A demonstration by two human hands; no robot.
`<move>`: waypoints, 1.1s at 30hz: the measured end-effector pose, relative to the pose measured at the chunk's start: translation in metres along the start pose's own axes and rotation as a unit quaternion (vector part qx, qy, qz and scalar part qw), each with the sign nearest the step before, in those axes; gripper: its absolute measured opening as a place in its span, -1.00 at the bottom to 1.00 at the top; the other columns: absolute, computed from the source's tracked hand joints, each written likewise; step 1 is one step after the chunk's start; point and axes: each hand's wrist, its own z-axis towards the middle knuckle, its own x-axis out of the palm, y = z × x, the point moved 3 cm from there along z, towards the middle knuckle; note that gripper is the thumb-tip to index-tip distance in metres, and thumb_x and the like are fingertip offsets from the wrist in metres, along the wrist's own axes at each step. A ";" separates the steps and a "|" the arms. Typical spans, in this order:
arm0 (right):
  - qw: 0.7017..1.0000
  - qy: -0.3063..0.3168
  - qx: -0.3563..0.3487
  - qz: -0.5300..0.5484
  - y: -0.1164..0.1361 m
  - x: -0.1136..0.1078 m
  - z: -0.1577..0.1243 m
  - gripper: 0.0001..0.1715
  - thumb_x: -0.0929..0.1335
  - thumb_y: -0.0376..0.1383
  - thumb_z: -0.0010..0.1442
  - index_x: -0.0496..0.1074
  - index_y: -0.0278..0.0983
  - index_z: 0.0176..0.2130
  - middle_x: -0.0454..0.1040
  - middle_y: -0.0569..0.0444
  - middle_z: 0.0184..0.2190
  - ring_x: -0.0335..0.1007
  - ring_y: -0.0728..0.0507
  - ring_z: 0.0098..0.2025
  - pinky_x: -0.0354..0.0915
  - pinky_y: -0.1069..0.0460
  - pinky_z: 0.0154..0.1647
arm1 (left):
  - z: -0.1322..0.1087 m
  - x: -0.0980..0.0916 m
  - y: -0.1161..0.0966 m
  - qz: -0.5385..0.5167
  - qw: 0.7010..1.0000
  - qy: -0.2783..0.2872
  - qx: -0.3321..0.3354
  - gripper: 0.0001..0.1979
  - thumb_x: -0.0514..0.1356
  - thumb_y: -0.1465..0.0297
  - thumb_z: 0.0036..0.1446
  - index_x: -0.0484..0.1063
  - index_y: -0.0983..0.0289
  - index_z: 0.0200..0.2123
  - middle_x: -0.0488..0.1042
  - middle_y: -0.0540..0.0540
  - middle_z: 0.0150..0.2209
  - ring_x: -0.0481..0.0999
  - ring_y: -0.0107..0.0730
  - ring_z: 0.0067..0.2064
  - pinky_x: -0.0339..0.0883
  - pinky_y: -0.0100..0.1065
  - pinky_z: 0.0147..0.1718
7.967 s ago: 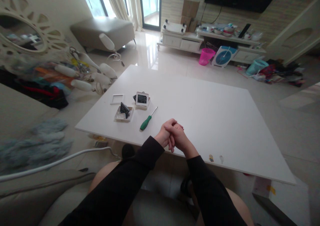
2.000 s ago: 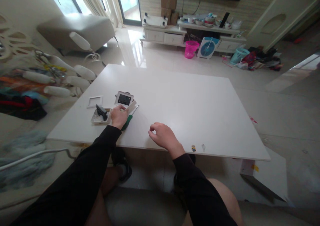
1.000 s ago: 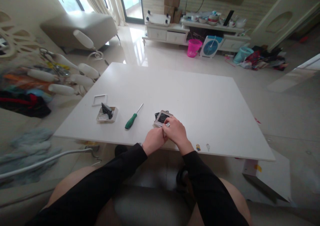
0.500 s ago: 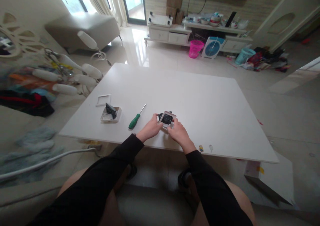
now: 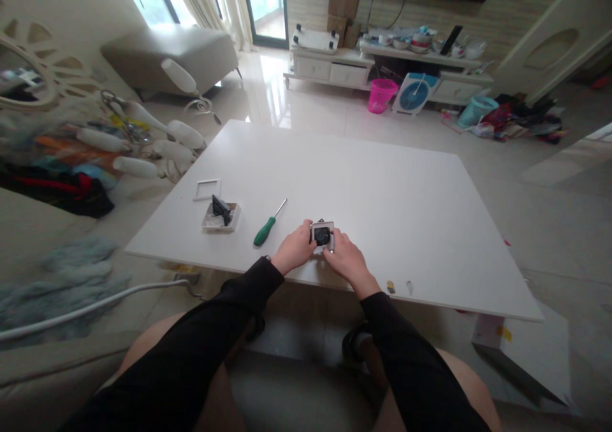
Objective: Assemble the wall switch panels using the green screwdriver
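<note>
Near the front edge of the white table [image 5: 401,209], both my hands grip a small square piece with a pale frame and a black middle [image 5: 322,235]. My left hand [image 5: 297,247] has its fingers closed on the left side of it. On the other side, my right hand [image 5: 345,253] pinches the right edge, thumb at the near corner. A black part shows just beyond the frame; its exact kind I cannot make out. To the left lies a green-handled screwdriver [image 5: 266,230], tip pointing away from me.
Farther left, an open white box [image 5: 220,229] holds black parts and a clear bag. Behind it lies a white rectangular frame [image 5: 194,191]. A small yellow figure [image 5: 391,287] and a small clear item [image 5: 410,287] lie at the front edge. A lamp [image 5: 165,145] stands beyond the table's left side.
The pale frame was tilted and raised over the black part; now it sits flatter and closer over it. My hands have drawn slightly together. The view has shifted a little.
</note>
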 end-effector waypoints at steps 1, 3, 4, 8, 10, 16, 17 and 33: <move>1.000 0.002 -0.001 -0.008 0.000 0.000 0.000 -0.49 0.28 -0.18 0.37 0.29 -0.24 0.25 0.51 -0.18 0.10 0.59 -0.33 0.03 0.37 -0.09 -0.06 | 0.000 0.000 -0.001 0.019 1.000 0.001 0.001 -0.66 0.12 0.45 0.37 0.24 0.27 0.18 0.61 0.34 0.04 0.65 0.03 0.08 0.45 -0.16 0.00; 1.000 0.005 -0.003 -0.025 0.001 0.001 -0.001 -0.50 0.27 -0.17 0.37 0.31 -0.24 0.24 0.51 -0.17 0.06 0.60 -0.33 0.00 0.38 -0.09 -0.08 | -0.001 0.001 -0.004 0.065 0.998 0.005 0.009 -0.73 0.07 0.47 0.40 0.25 0.30 0.14 0.62 0.36 0.02 0.66 0.04 0.05 0.45 -0.14 -0.02; 0.999 0.005 -0.004 -0.033 0.002 0.001 -0.002 -0.51 0.27 -0.17 0.38 0.31 -0.25 0.23 0.51 -0.17 0.05 0.60 -0.33 -0.01 0.38 -0.09 -0.09 | -0.002 0.001 -0.007 0.086 0.996 0.005 0.015 -0.74 0.04 0.48 0.41 0.25 0.32 0.12 0.62 0.38 0.00 0.67 0.05 0.04 0.45 -0.14 -0.03; 0.998 0.005 -0.005 -0.055 0.007 0.001 -0.002 -0.57 0.27 -0.19 0.38 0.35 -0.25 0.17 0.49 -0.17 0.03 0.61 -0.31 -0.03 0.38 -0.08 -0.10 | -0.003 0.002 -0.013 0.132 0.991 -0.001 0.018 -0.74 0.00 0.52 0.40 0.24 0.34 0.12 0.63 0.37 -0.06 0.69 0.05 -0.02 0.46 -0.15 -0.08; 0.998 0.006 -0.008 -0.055 0.007 0.000 -0.002 -0.59 0.27 -0.19 0.37 0.36 -0.25 0.15 0.49 -0.17 0.03 0.61 -0.32 -0.03 0.38 -0.08 -0.10 | -0.003 0.001 -0.014 0.130 0.991 0.001 0.018 -0.75 0.01 0.51 0.39 0.25 0.33 0.10 0.63 0.35 -0.08 0.69 0.03 -0.03 0.46 -0.17 -0.10; 0.999 0.006 -0.013 -0.050 0.004 0.000 -0.002 -0.60 0.26 -0.19 0.38 0.37 -0.24 0.15 0.48 -0.15 0.02 0.61 -0.31 -0.02 0.37 -0.07 -0.11 | -0.003 0.000 -0.011 0.108 0.994 -0.007 0.025 -0.77 0.04 0.48 0.40 0.27 0.31 0.08 0.65 0.35 -0.12 0.70 0.05 -0.03 0.45 -0.16 -0.09; 0.999 0.006 -0.014 -0.051 0.005 0.000 -0.002 -0.60 0.26 -0.18 0.38 0.37 -0.25 0.14 0.48 -0.16 0.03 0.61 -0.31 -0.03 0.37 -0.07 -0.11 | -0.003 0.000 -0.011 0.109 0.994 -0.009 0.026 -0.77 0.04 0.48 0.40 0.27 0.31 0.09 0.65 0.35 -0.12 0.70 0.06 -0.04 0.44 -0.16 -0.09; 0.999 0.008 -0.021 -0.032 -0.001 -0.005 -0.001 -0.61 0.26 -0.16 0.38 0.45 -0.18 0.12 0.58 -0.14 0.01 0.58 -0.33 0.03 0.35 -0.09 -0.08 | -0.002 -0.018 -0.011 0.073 0.992 -0.095 0.042 -0.86 0.17 0.40 0.37 0.54 0.21 -0.11 0.58 0.19 0.03 0.61 -0.15 -0.01 0.40 -0.25 -0.09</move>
